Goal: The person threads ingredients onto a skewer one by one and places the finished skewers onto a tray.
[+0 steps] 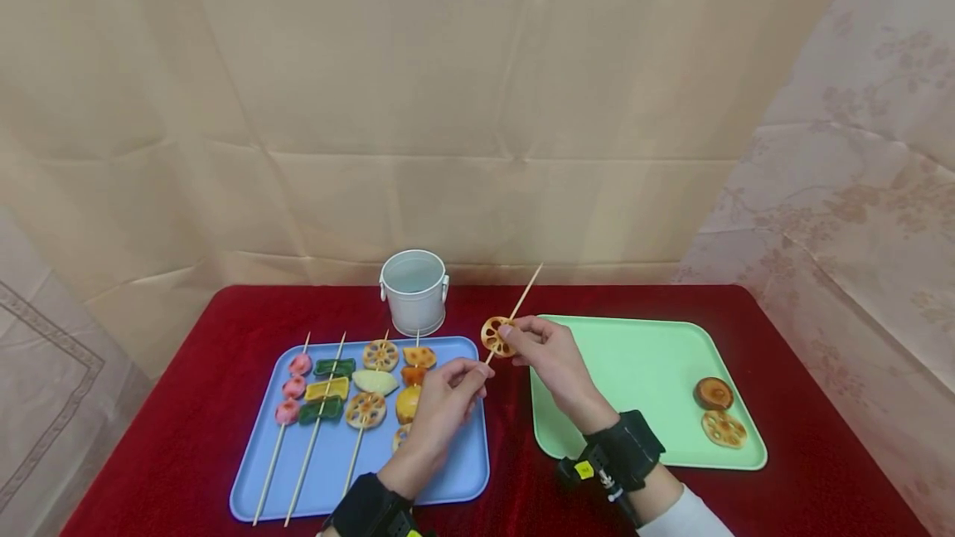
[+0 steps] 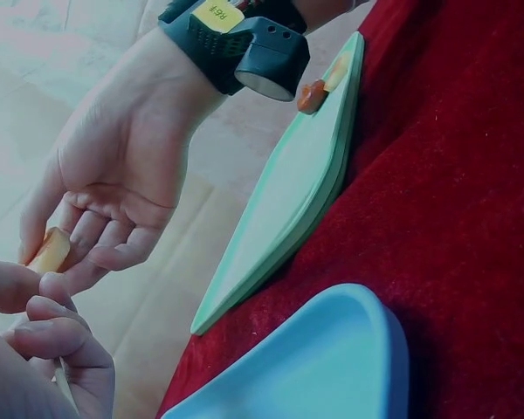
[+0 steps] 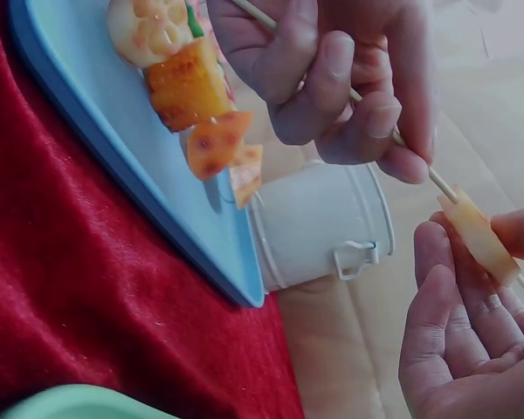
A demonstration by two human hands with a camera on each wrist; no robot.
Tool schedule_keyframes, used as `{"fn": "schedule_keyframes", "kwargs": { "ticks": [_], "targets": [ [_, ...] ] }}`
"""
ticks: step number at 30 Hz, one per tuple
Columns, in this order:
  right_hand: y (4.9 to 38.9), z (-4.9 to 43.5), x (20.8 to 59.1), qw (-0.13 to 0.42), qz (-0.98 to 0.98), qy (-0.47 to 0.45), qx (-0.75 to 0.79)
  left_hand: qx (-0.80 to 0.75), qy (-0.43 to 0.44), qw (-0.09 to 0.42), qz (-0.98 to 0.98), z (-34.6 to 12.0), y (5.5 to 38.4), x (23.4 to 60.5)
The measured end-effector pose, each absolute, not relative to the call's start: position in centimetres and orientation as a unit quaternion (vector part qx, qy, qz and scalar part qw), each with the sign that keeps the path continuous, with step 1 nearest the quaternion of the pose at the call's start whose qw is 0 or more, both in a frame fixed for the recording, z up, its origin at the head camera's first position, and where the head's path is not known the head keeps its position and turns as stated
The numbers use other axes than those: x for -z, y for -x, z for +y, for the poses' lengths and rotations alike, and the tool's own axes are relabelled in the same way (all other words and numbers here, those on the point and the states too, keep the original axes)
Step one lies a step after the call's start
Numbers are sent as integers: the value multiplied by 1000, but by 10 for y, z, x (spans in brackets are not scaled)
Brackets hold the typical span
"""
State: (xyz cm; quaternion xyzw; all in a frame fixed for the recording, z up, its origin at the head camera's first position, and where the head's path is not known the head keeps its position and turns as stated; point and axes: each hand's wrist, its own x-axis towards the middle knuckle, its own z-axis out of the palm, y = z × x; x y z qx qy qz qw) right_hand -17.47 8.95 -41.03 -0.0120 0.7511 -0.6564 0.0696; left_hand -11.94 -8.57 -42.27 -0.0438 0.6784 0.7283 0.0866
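A wooden skewer [image 1: 527,290] slants up between the hands, threaded through a lotus root slice [image 1: 494,336]. My left hand [image 1: 446,408] pinches the skewer's lower part, just below the slice. With thumb and fingers, my right hand [image 1: 555,359] holds the slice by its right side; in the right wrist view the slice [image 3: 479,237] appears edge-on with the skewer [image 3: 442,185] passing through it. Below the left hand lies a blue tray [image 1: 477,471] of filled skewers, partly hidden by that hand. A green tray [image 1: 619,346] lies under the right forearm.
On the green tray rest a brown mushroom-like round piece [image 1: 714,394] and another lotus root slice [image 1: 724,429]. A white metal bucket [image 1: 414,305] stands behind the blue tray. A red cloth [image 1: 179,421] covers the table, with a beige curtain [image 1: 477,106] behind it.
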Motion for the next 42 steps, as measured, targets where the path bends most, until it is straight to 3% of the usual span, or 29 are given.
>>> {"fn": "schedule_keyframes", "kwargs": {
  "ticks": [17, 30, 42],
  "targets": [
    [175, 97, 414, 89, 769, 48, 631, -718, 58, 75, 689, -88, 120, 426],
    [182, 174, 409, 59, 866, 74, 490, -699, 76, 63, 708, -108, 118, 432],
    [161, 245, 398, 39, 940, 83, 328, -696, 99, 85, 706, -117, 116, 432]
  ]
}}
